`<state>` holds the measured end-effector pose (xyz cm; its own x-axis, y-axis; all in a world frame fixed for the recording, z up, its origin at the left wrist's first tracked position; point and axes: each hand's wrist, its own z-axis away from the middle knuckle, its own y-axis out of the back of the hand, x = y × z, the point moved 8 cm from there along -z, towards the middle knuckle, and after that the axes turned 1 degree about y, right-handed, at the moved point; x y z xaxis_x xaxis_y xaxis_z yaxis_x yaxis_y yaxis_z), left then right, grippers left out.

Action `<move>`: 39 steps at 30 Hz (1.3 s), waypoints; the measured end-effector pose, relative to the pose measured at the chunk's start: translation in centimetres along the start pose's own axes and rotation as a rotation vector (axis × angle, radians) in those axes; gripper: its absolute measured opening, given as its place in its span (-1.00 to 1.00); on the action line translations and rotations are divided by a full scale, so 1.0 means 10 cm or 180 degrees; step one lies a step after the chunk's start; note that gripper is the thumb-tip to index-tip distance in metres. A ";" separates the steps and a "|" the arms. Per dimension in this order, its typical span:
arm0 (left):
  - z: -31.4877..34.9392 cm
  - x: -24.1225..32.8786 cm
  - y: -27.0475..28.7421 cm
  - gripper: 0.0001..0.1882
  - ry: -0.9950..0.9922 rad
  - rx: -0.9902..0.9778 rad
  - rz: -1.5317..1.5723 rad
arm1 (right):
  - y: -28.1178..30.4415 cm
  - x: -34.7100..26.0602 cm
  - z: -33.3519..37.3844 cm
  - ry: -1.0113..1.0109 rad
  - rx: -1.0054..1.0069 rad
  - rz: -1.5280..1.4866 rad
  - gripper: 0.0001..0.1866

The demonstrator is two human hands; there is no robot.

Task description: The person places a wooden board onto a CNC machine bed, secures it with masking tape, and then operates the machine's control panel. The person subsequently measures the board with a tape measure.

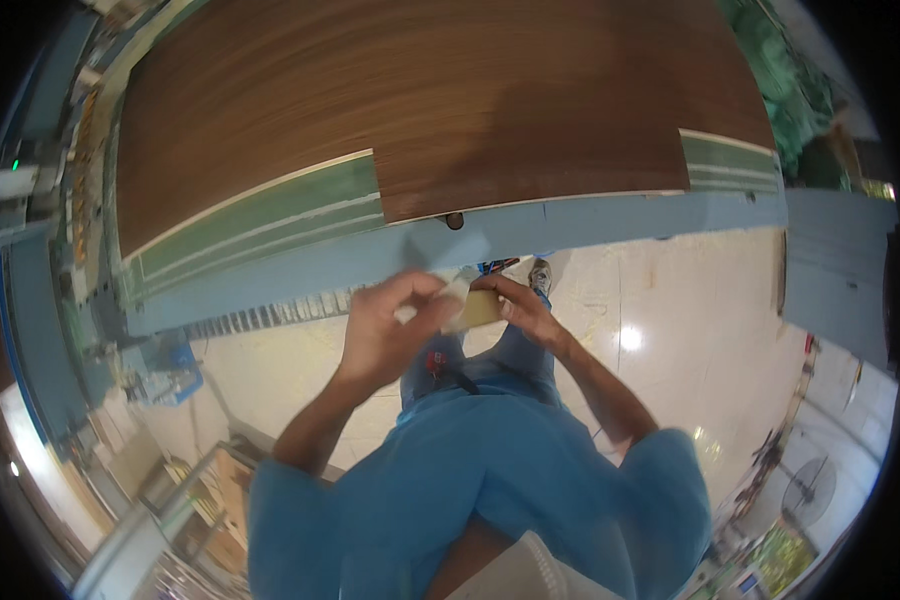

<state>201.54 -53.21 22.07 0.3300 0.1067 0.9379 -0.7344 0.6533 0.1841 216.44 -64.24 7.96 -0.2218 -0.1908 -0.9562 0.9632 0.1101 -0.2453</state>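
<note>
Left hand (pixel 385 325) pinching a white strip (pixel 452 292); right hand (pixel 518 308) gripping a tan block (pixel 480 310), both just below the panel (pixel 420 110) on the surface (pixel 300 262).

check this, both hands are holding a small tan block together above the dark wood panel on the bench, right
Not quite. The left hand and right hand do hold the small tan block together, but in front of the bench's blue edge, over the pale floor, not above the dark wood panel. The head view shows this.

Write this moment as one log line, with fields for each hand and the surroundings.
left hand: holds white piece | right hand: holds small tan block | hands: together, in front of body | ahead: brown wood panel on blue-edged bench
</note>
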 end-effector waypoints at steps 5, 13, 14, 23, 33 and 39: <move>-0.54 0.19 0.33 -0.93 -0.0493 0.0752 0.0276 | 0.29 -0.06 -0.25 -0.0692 -0.0162 0.0692 -0.55; -1.59 -1.50 0.85 -0.76 0.0706 0.2583 0.0903 | 1.66 -0.96 -1.39 -0.0531 -0.0882 0.1890 -0.59; -1.73 -1.67 0.80 -0.72 0.0582 0.2869 0.1104 | 1.78 -1.00 -1.61 -0.0429 -0.0860 0.2298 -0.55; -1.91 -2.04 0.98 -0.58 0.1794 0.3905 -0.1401 | 2.02 -0.76 -2.43 -0.0152 -0.1195 0.3436 -0.38; -1.88 -2.04 0.86 -0.64 0.0935 0.4071 -0.1543 | 2.07 -0.69 -2.55 -0.0123 -0.1227 0.4170 -0.35; -2.02 -1.63 0.44 -0.39 0.0432 0.3811 -0.2474 | 2.03 -0.71 -2.58 0.0293 -0.1176 0.3906 -0.33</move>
<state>204.89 -36.89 1.64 0.8754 0.1359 0.4640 -0.3705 -0.4279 0.8244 233.60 -35.45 5.69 0.7521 0.2934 -0.5901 0.4473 0.4303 0.7841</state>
